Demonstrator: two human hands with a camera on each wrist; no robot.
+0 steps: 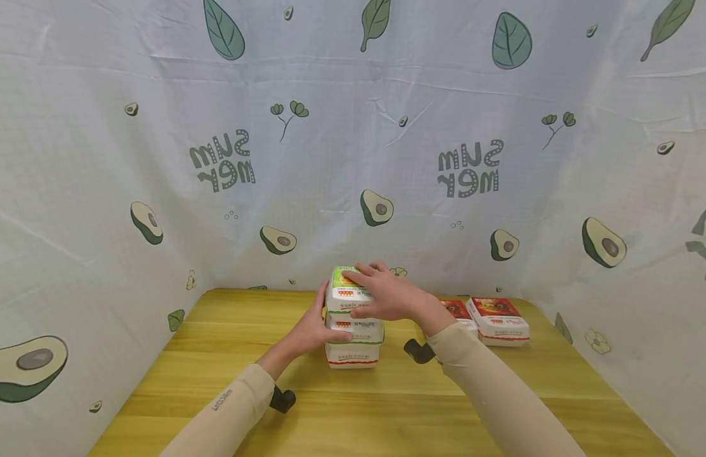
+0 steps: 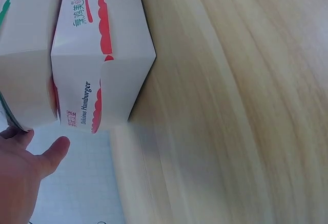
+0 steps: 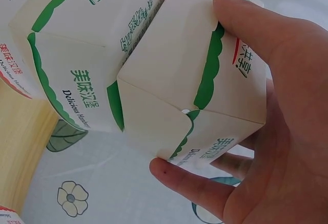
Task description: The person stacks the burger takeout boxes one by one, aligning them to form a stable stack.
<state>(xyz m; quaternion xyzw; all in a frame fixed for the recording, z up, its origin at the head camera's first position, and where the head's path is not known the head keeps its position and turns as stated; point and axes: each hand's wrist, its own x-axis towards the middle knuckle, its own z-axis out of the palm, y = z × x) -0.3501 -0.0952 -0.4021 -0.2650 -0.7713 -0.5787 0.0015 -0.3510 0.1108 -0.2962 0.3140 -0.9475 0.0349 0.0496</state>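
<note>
Three white cardboard burger boxes stand stacked on the wooden table [image 1: 233, 355]. The top burger box [image 1: 347, 298] has a green and white lid. Below it, the middle box [image 1: 361, 330] has a green wavy border, and the bottom box [image 1: 353, 357] a red one. My right hand [image 1: 387, 293] grips the top box from above and the right, its thumb on the printed front [image 3: 241, 55]. My left hand [image 1: 309, 327] rests against the stack's left side, fingers extended upward and thumb across the middle box's front. Its far fingers are partly hidden.
To the right, two burger boxes with red lids sit side by side; the outer red-lidded box [image 1: 497, 322] is in plain sight, the inner one [image 1: 458, 311] partly behind my right forearm. A patterned curtain [image 1: 341, 158] hangs behind and beside the table.
</note>
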